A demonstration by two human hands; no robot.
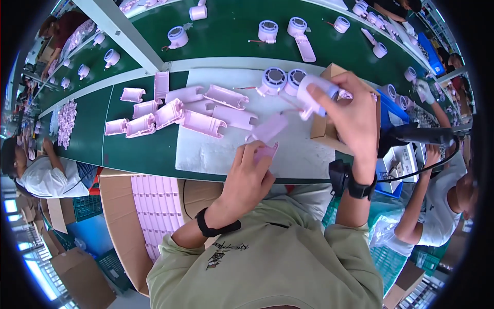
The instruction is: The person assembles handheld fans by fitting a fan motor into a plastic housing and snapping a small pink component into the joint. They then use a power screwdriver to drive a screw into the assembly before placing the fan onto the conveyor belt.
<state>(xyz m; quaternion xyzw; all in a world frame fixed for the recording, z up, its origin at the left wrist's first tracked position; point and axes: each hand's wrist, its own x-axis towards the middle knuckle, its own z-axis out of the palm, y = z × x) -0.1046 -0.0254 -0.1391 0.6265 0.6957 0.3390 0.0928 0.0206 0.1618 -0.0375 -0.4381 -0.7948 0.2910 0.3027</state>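
My right hand (354, 114) grips a lilac fan head (313, 91), a round housing, lifted over the white mat (206, 154) beside an open cardboard box (321, 126). Near the mat's front edge, my left hand (248, 167) pinches a pink half-shell (267, 152) between thumb and fingers. A blurred pink handle piece (270, 127) shows just beyond that shell; whether it rests on the mat I cannot tell. Two more fan heads with dark round grilles, one of them (274, 80) trailing a thin wire, stand behind the held one. To their left lie several pink half-shells (201, 123).
A large carton (121, 226) of stacked pink shells stands below the table's left side. Fan heads (267, 32) ride the green belt (226, 28) beyond a pale rail. At right are blue bins (393, 105), a black arm-like fixture (422, 135) with a cable, and a co-worker (437, 206).
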